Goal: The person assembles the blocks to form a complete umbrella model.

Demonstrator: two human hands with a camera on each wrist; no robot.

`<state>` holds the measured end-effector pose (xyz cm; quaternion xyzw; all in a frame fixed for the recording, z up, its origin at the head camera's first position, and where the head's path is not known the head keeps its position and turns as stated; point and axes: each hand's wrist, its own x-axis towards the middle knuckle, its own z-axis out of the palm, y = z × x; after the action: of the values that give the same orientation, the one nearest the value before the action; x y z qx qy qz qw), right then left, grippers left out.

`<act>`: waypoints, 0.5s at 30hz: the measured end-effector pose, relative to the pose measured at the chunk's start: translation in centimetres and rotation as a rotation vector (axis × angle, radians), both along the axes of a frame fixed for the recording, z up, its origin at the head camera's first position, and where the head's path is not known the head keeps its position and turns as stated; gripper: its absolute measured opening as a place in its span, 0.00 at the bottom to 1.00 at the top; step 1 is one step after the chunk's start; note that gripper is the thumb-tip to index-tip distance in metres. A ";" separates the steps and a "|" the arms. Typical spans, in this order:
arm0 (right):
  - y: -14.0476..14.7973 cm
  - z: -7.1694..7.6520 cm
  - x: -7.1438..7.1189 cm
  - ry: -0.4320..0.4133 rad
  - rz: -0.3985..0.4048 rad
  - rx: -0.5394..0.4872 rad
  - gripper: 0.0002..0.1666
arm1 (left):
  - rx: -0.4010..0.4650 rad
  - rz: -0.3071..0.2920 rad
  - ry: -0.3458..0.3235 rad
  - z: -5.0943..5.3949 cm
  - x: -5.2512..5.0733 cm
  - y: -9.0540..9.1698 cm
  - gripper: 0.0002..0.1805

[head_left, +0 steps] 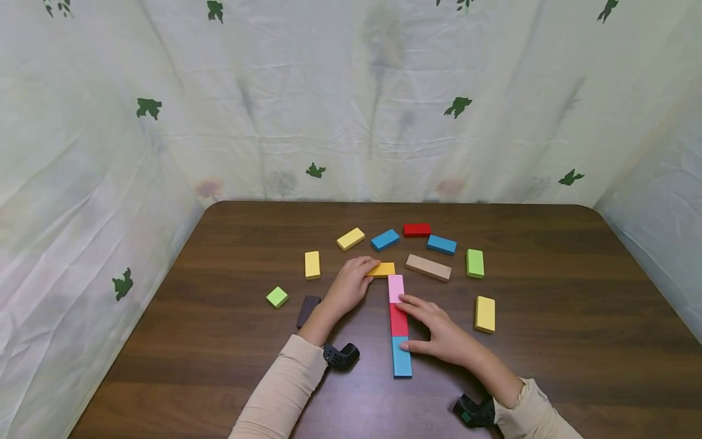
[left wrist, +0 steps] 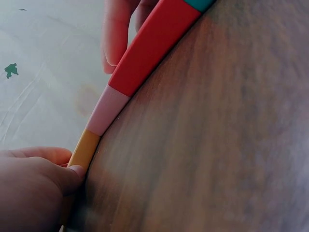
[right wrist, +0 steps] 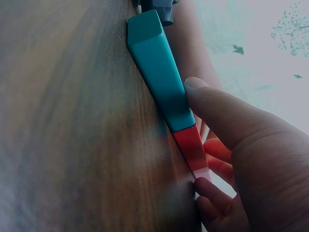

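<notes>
On a brown table (head_left: 164,341), left hand (head_left: 348,285) pinched orange block (head_left: 386,269), right hand (head_left: 443,334), fingers spread, touched a pink-red-blue block row (head_left: 399,323).

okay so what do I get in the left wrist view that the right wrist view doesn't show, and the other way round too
Of the two, only the left wrist view shows the orange block, pinched by the left hand. Only the right wrist view shows a black device and the outer end of the blue block. Both share the red block, the pink block, some of the blue one, part of the right hand and the tabletop.
</notes>
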<state>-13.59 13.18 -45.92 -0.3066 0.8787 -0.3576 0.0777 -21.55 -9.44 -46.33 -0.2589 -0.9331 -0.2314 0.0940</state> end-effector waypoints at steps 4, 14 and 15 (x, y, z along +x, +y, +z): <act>0.0 0.0 0.0 -0.014 -0.006 0.007 0.43 | 0.006 -0.005 0.020 0.0 0.0 0.0 0.19; 0.0 0.2 0.1 -0.029 -0.017 0.014 0.43 | -0.024 0.023 0.036 0.1 0.2 0.0 0.19; 0.0 0.2 0.1 -0.027 -0.016 0.011 0.43 | -0.026 0.025 0.041 0.1 0.2 0.0 0.20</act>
<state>-13.48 13.15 -45.73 -0.2942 0.8820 -0.3575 0.0884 -21.37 -9.40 -46.21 -0.2530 -0.9371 -0.2124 0.1127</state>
